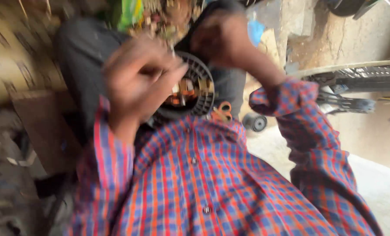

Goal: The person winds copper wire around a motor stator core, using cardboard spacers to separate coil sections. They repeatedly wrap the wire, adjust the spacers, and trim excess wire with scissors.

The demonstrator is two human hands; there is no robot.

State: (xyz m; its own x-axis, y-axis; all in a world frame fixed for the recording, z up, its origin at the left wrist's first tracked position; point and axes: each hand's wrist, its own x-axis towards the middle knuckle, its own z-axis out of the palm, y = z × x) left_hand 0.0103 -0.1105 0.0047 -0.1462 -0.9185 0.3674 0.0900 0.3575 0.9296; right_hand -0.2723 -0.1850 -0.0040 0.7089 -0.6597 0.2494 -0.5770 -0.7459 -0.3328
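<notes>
A round black motor part [194,87] with a ribbed rim and copper windings inside rests on my lap, above my checked shirt. My left hand [136,78] is blurred and sits over its left side, fingers curled, with a thin metal piece near the fingertips. My right hand [219,37] hovers above the part's upper right edge, fingers closed; what it grips is lost in blur. Orange-handled scissors [222,112] lie just below the part.
A small black wheel-like piece [256,123] lies on the pale floor to the right. A fan grille and dark metal parts [361,81] stretch along the right side. A brown board [46,126] and clutter lie at left.
</notes>
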